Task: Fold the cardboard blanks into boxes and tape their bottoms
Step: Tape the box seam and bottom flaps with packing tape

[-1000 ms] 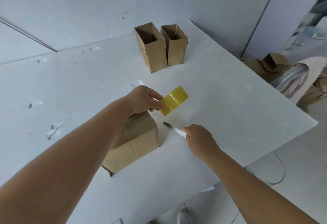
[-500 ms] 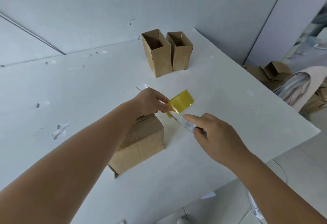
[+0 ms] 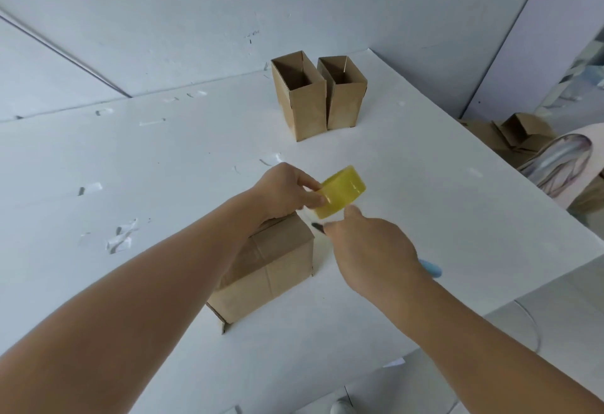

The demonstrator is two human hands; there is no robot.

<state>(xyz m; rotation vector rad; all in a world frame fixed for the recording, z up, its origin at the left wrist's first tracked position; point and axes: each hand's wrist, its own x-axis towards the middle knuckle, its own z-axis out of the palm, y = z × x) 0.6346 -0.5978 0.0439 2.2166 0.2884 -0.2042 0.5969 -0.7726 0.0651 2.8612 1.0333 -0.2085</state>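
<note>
- I am working on a brown cardboard box (image 3: pixel 268 269) that is standing upside down on the white table (image 3: pixel 425 217), its folded bottom flaps facing up; a seam is running across the top and down the near side, and a small flap corner is poking out at its lower left edge.
- The cardboard is looking matte and plain, with sharp creases; the surface over the seam is looking faintly glossy, though I cannot tell how far any tape is reaching.
- I am holding a tape roll (image 3: pixel 341 192) in my left hand (image 3: pixel 284 192), thumb and fingers curled onto its near rim; the roll is a translucent yellow ring, shiny, tilted, and lifted just above the box's far right corner.
- My right hand (image 3: pixel 372 250) is gripping a knife (image 3: pixel 318 227) with fingers curled round it; its dark blade tip is sticking out left toward the box's top corner, just under the roll, and a light blue handle end is showing behind my wrist.
- The box is sitting directly beneath my left wrist and just left of my right hand.
- Two finished boxes (image 3: pixel 318 96) are standing upright and open-topped, side by side and touching, well apart at the table's far edge.
</note>
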